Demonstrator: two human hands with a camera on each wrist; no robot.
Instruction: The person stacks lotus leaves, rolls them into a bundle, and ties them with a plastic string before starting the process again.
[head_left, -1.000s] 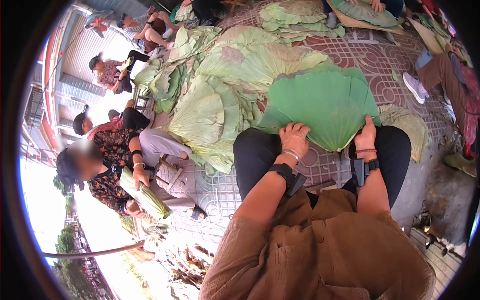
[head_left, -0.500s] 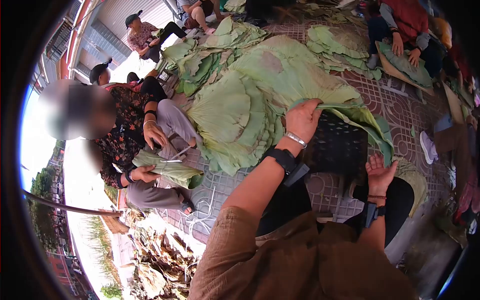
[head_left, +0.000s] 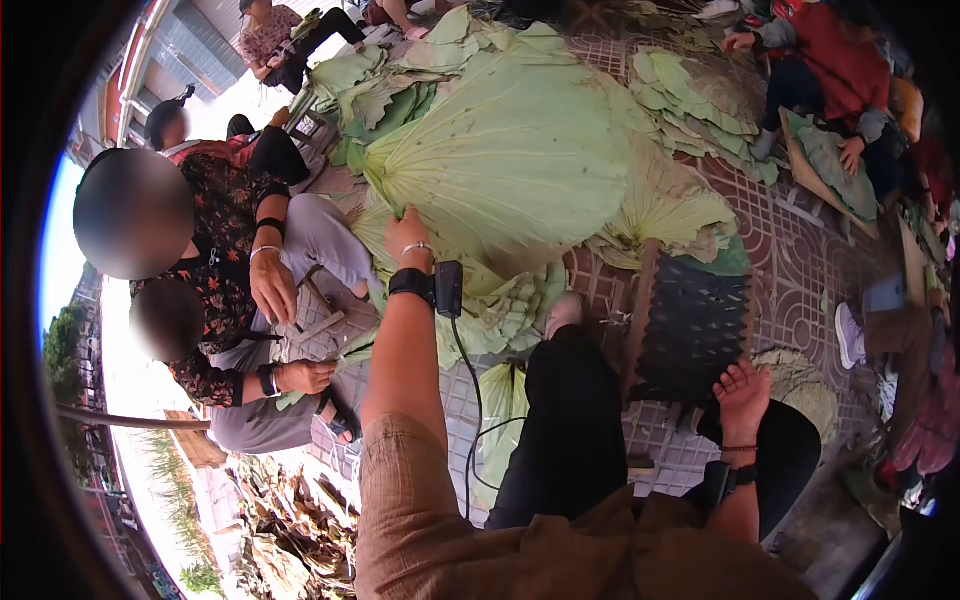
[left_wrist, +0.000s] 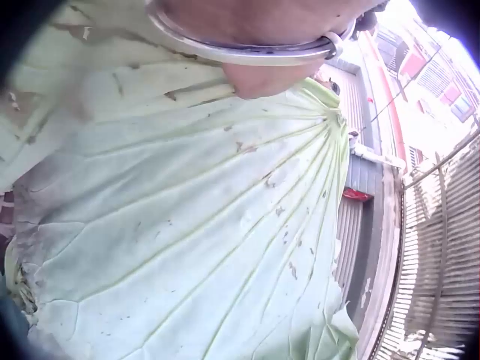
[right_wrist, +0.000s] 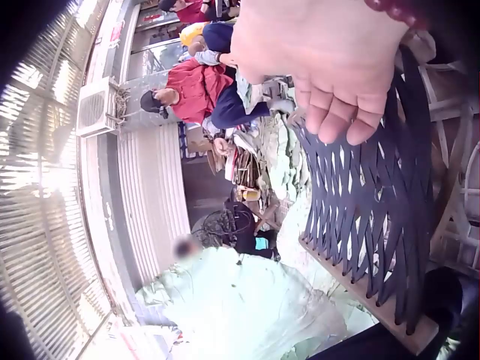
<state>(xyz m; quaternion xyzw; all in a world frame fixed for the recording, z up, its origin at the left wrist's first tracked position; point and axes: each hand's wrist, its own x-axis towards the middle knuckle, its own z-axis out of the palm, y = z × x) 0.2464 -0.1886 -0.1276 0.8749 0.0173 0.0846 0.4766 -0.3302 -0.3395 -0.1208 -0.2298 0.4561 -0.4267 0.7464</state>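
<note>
My left hand (head_left: 408, 238) reaches out to the left and pinches a large pale-green folded lotus leaf (head_left: 510, 140) near its narrow end. The leaf fans out to the right over a pile of similar leaves. In the left wrist view its ribbed face (left_wrist: 202, 210) fills most of the picture, and the fingers are hidden behind the wrist. My right hand (head_left: 742, 400) is palm up by the right knee, fingers loosely bent and holding nothing. Beside it stands a low stool with a black woven-strap seat (head_left: 695, 320). A darker green leaf edge (head_left: 730, 257) shows beyond the stool.
A person in a flowered shirt (head_left: 225, 220) sits close on the left. Another person in red (head_left: 835, 75) works with a leaf at the right back. More stacked leaves (head_left: 690, 105) lie on the patterned paving. Dry brown leaves (head_left: 290, 530) are heaped at lower left.
Both hands first held a green leaf over the lap; the right hand has let go and lowered slightly. The left hand has swung left, now gripping a pale leaf over the pile. The stool is uncovered.
</note>
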